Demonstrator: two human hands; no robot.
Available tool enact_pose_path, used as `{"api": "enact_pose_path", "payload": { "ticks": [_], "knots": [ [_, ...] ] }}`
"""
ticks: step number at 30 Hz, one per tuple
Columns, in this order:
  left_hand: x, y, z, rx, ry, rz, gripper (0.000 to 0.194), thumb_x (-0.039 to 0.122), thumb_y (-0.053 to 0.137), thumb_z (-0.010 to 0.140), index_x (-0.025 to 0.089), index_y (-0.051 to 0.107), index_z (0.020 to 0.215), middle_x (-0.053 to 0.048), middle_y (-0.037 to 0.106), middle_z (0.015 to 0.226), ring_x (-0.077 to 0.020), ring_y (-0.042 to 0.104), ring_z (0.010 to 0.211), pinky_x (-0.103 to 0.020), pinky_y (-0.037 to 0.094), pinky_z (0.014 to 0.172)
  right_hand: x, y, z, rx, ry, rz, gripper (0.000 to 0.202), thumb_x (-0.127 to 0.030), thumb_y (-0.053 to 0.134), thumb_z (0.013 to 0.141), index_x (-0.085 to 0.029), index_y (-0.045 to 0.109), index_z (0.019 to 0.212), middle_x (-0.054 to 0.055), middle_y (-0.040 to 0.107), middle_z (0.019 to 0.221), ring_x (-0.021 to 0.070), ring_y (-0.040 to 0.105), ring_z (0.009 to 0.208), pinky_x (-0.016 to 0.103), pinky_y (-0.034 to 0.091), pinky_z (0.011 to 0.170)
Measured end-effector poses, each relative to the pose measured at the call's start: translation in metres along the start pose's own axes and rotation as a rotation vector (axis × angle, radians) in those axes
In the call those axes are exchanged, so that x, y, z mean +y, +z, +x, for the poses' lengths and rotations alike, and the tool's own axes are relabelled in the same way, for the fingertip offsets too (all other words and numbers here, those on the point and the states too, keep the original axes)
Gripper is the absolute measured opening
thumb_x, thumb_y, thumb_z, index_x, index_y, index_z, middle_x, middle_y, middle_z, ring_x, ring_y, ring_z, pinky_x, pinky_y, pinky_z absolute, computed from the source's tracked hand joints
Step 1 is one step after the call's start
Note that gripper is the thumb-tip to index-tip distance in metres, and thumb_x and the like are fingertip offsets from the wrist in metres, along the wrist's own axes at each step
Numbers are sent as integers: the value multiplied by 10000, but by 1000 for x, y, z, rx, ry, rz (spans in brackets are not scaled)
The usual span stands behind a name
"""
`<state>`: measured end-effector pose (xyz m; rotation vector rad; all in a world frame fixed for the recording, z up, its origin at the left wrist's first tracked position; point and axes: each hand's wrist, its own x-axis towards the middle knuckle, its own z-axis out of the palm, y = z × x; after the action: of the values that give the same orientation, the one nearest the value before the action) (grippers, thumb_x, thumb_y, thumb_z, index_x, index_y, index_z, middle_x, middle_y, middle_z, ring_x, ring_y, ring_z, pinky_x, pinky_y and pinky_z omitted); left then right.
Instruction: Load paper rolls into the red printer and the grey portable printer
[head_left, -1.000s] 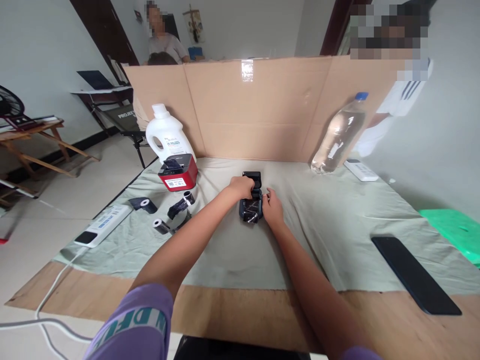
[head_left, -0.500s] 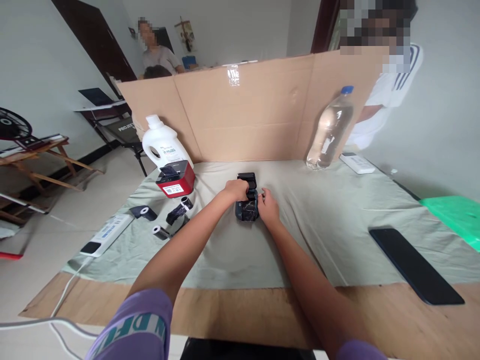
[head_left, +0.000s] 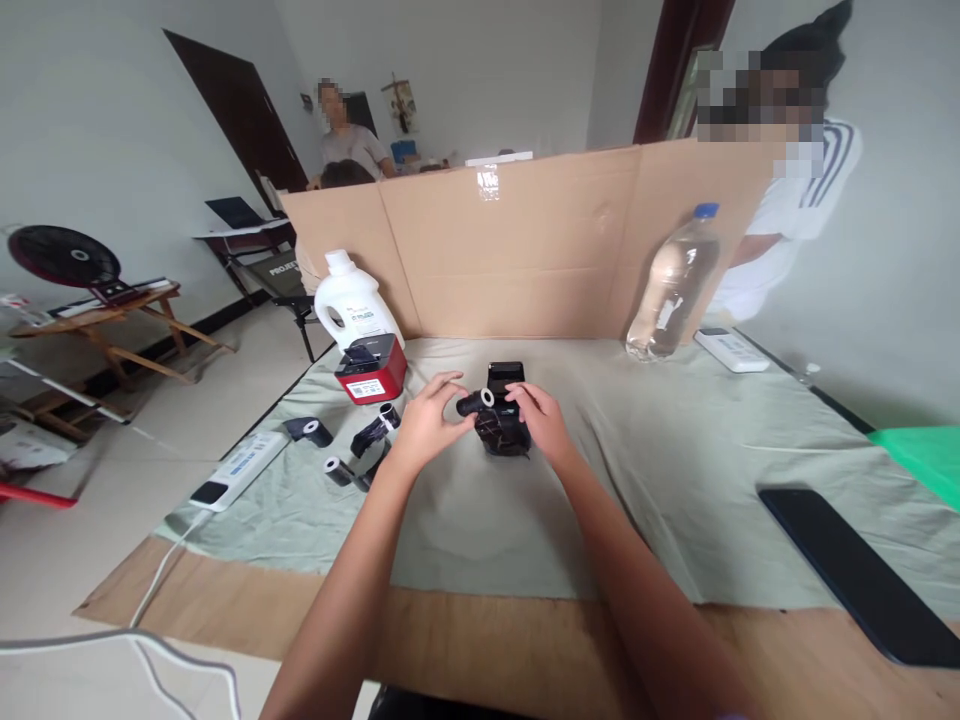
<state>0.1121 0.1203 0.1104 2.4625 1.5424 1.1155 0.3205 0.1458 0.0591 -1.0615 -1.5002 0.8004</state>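
A small black roll with a white core (head_left: 474, 402) is between the thumb and fingers of my left hand (head_left: 431, 424), just above the left side of a small black device. The device (head_left: 502, 434) stands mid-table with its lid (head_left: 505, 377) raised at the back. My right hand (head_left: 544, 420) is at the device's right side, fingers bent together near its upper edge; whether they pinch anything is too small to tell. More black rolls (head_left: 337, 470) lie on the cloth to the left, beside a curled black strip (head_left: 369, 436).
At the back left are a red box (head_left: 373, 371) and a white jug (head_left: 358, 306). A power strip (head_left: 240, 470) lies left. A water bottle (head_left: 673, 285) leans on the cardboard (head_left: 517, 260); a phone (head_left: 862, 570) lies right. Two people stand beyond.
My left hand has moved off the device to the left and now holds a black roll. My right hand has come up over the device's right edge. The view has shifted slightly.
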Motion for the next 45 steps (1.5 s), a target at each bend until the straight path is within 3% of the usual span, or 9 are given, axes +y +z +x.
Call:
{"api": "enact_pose_path", "payload": {
  "ticks": [4,8,18,23,27,32,37,41,45],
  "knots": [
    [-3,-1,-41,56,-31,-112,253,268,636,831,239,569,1073,-44,690,1118,-208,670,1002,-321,513,891,-42,12,-2,-300,-99,-58,255,-398,570,877,-212,711,979,8,700,866,130,542,625,244,428,599],
    [-13,10,-55,182,12,-185,193,243,602,859,221,536,1039,-63,656,1056,-194,640,964,-311,519,848,-55,25,-9,-381,-179,-158,187,-308,642,811,-214,709,958,-12,691,827,108,500,580,230,395,568],
    [-19,11,-64,219,4,67,291,326,587,917,216,597,1185,-83,682,1069,-249,595,1020,-372,450,895,-65,36,-15,-346,-220,-287,244,-313,639,814,-243,720,1033,10,704,902,129,537,594,264,445,618],
    [-16,16,-64,207,-89,106,267,377,574,917,207,645,1111,-82,713,1006,-245,636,982,-362,431,865,-73,39,-18,-299,-204,-264,232,-346,648,821,-242,718,1016,20,713,868,150,550,617,273,451,617],
    [-20,6,-65,302,-234,84,250,350,618,855,203,642,1056,-74,714,973,-243,651,933,-348,449,870,-65,45,-19,-158,-210,-185,257,-375,601,868,-223,688,1057,32,713,914,155,550,647,279,454,643],
    [-58,-45,-78,555,-579,-119,287,384,580,849,186,611,1054,-49,693,912,-219,644,830,-301,481,743,-18,60,-26,53,-219,-265,243,-327,447,939,-204,654,972,58,665,903,184,566,718,308,444,700],
    [-125,-95,-107,631,-811,-110,170,344,564,798,175,583,811,-8,622,740,-194,573,724,-294,448,680,10,71,-40,-87,-421,-494,195,-220,459,921,-218,652,948,60,679,933,222,596,875,353,392,815],
    [-158,-100,-126,596,-888,-91,238,420,574,814,185,562,846,-4,624,745,-180,555,676,-312,452,690,10,72,-44,-133,-468,-521,204,-182,447,918,-218,646,944,57,686,924,222,603,880,361,373,818],
    [-170,-91,-134,512,-844,-87,324,499,616,799,195,558,895,-9,617,779,-193,575,719,-322,473,719,9,73,-45,-160,-485,-474,218,-172,428,925,-219,641,926,52,667,888,207,589,798,351,382,791]
  ]
}}
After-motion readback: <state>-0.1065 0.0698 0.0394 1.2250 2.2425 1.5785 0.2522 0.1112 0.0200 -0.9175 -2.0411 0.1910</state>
